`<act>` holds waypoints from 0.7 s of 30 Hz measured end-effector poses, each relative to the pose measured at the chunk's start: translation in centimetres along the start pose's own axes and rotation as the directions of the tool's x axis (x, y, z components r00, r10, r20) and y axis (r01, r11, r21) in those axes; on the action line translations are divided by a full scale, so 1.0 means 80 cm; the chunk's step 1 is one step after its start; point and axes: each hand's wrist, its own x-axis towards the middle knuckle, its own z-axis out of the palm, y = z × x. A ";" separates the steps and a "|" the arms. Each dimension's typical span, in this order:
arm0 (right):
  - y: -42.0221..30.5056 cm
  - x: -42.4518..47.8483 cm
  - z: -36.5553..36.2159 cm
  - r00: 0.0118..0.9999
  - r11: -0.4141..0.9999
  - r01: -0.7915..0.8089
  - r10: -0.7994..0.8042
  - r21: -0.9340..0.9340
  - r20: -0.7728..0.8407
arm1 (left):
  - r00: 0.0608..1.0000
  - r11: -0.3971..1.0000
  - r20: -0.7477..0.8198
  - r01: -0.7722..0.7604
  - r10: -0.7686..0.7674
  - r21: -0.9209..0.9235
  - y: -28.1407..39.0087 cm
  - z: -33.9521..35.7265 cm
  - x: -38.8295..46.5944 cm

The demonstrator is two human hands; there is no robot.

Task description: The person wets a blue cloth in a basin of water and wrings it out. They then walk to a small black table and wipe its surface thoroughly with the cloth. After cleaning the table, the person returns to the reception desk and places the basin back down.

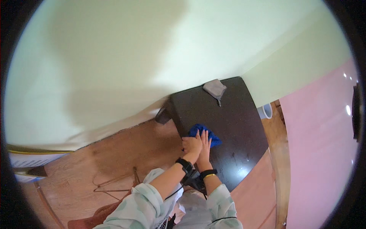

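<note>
A dark brown tabletop (pixel 228 120) stands against the wall. Near its left edge lies a crumpled blue cloth (pixel 216 139), partly covered by both hands. My left hand (pixel 192 145) rests at the cloth's lower left, its fingers overlapping the other hand. Beside it, my right hand (pixel 204 147) lies flat on the cloth with fingers extended. Dark bands circle both wrists. A folded grey-brown cloth (pixel 215 88) with a loop sits at the table's far edge. Wet-looking streaks and a bright reflection show on the lower right of the tabletop.
A pale wall (pixel 114 71) rises behind the table. A whitish-blue bin (pixel 266 111) is on the floor to the right, near a pink panel (pixel 314 137). A thin metal frame (pixel 114 190) and a reddish-brown item (pixel 100 214) lie at lower left, on the wooden floor side.
</note>
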 end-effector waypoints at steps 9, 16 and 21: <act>-0.049 0.143 0.010 0.994 0.995 0.095 -0.094 0.021 -0.050 | 0.985 0.988 0.079 0.156 -0.154 -0.017 0.090 -0.062 0.133; -0.068 0.188 0.022 0.992 0.996 0.075 -0.079 -0.044 -0.099 | 0.974 0.973 -0.005 0.225 -0.225 0.043 0.129 -0.080 0.166; -0.077 0.197 0.023 0.991 0.996 0.074 -0.078 -0.041 -0.113 | 0.983 0.983 -0.014 0.184 -0.184 -0.006 0.126 -0.086 0.180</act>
